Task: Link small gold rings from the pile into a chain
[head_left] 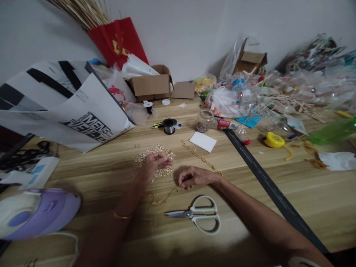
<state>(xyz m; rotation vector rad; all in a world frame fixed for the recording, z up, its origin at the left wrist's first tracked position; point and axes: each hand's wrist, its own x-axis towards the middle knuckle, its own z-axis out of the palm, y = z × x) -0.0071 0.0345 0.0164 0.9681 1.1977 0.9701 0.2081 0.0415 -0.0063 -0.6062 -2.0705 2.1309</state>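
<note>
My left hand (157, 162) is over a pile of small gold and clear beads (141, 160), its thumb and fingers drawn together. Whatever is between those fingertips is too small to name. To its right, my right hand (193, 177) is curled in a pinch just above the wood, and its fingertips hide what they hold. One end of a thin gold beaded chain (164, 202) comes close to the right fingers; I cannot tell if they grip it. Behind the right wrist lies another gold beaded chain (201, 158). Scissors (204, 214) with pale handles rest in front of the right hand.
Beyond the beads are a wire spool (169, 127), a white card (203, 141) and a jar of beads (205, 120). A yellow tape measure (274, 140) lies right. Plastic bottles and bags crowd the back right. A large paper bag (91, 107) and purple appliance (52, 211) stand left.
</note>
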